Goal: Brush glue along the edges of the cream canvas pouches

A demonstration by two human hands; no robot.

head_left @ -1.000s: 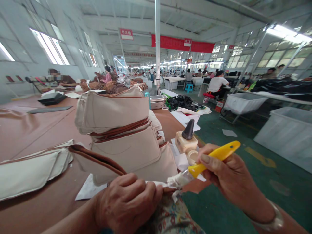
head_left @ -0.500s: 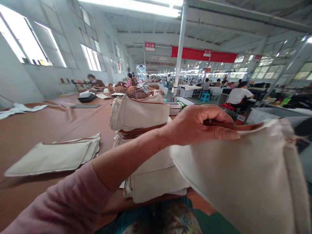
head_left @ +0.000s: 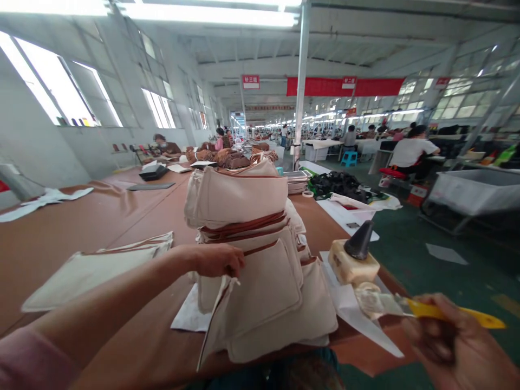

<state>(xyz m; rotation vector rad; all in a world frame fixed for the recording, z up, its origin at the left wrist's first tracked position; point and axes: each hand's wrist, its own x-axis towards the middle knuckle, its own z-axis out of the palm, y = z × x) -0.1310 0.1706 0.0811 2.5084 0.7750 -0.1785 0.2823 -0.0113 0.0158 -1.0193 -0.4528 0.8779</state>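
Note:
My left hand (head_left: 217,260) is closed on the upper corner of a cream fabric pouch (head_left: 217,319) with brown edging, which hangs at a tilt at the near left of the stack. Beside it rises a tall pile of similar pouches (head_left: 247,195), several of them leaning at the front. On the right, my blurred right hand (head_left: 450,336) is wrapped around the yellow handle of a brush (head_left: 426,310). The brush's pale head points left, close to a beige block-like container (head_left: 353,262) with a dark cone (head_left: 359,241) on top.
More pouches (head_left: 89,276) lie flat on the brown table (head_left: 134,216) at left. White sheets (head_left: 357,314) lie under the container near the table's right edge. Black straps (head_left: 341,187) and a pink tray (head_left: 353,206) are farther back. A wheeled grey bin (head_left: 479,189) stands beyond.
My left hand has moved left and down, from a pouch held out at the right to a pouch corner at the stack. My right hand with the brush has come into view.

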